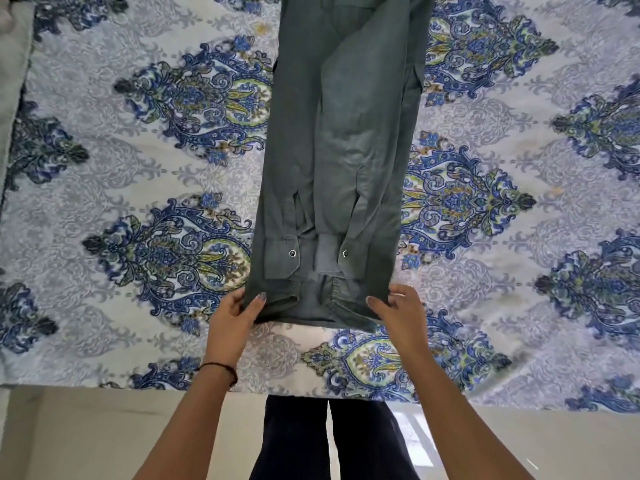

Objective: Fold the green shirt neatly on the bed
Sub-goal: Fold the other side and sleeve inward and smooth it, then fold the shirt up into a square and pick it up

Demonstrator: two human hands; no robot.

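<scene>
Nearest the camera: dark trousers (332, 441) on the person's legs, standing on a pale floor (86, 434) at the bed's edge. Both forearms reach forward over the bed (104, 188). A black thread band (221, 369) sits on the left wrist.

Left hand (232, 318) pinches the near left corner of the green shirt (339, 140), thumb on top, fingers tucked under the hem; grip is closed on the fabric. Right hand (398, 313) does the same at the near right corner, thumb over the cloth, fingers curled beneath; grip closed on the shirt too. The near hem looks slightly raised off the bedsheet between the two hands.

The shirt lies in the middle of the bed as a long narrow strip running away from the person, sides already folded inward. Both sleeves lie lengthwise on top, cuffs toward the person. Left cuff (282, 256) and right cuff (341, 254) sit side by side just above the hem, each with a small metal snap showing. Soft creases run down the centre. The far end of the shirt runs out of the top of the frame, collar not visible.

The bedsheet is pale with a repeating blue, green and yellow paisley print. Far left edge shows a strip of light cloth (14, 64), unclear what it is.
</scene>
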